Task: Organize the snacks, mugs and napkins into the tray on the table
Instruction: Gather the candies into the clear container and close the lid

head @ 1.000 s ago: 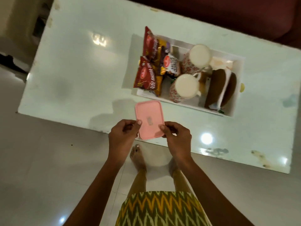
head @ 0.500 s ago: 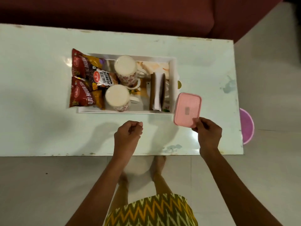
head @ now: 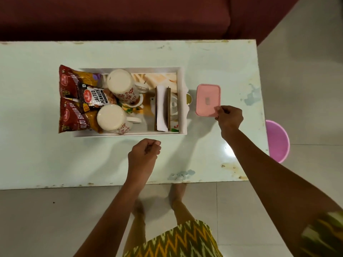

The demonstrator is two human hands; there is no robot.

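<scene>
A white tray (head: 182, 106) stands on the pale table (head: 213, 58). Its left end holds red snack packets (head: 69, 117) and a salted peanuts packet (head: 95, 96). Two floral mugs (head: 121, 86) (head: 112, 118) lie mouth-up toward me in the middle. A wooden holder with white napkins (head: 161, 108) stands at the right end. A pink lidded box (head: 207, 99) rests on the table just right of the tray. My right hand (head: 229, 118) pinches its near right corner. My left hand (head: 143, 153) hovers in a loose fist in front of the tray, holding nothing.
A dark red sofa (head: 130, 17) runs along the table's far side. A purple bucket (head: 277, 140) stands on the tiled floor past the table's right edge. My bare feet (head: 177, 191) are under the near edge.
The pink box went from both hands at the table's front to the table right of the tray. My left hand let go and drew back into a fist.
</scene>
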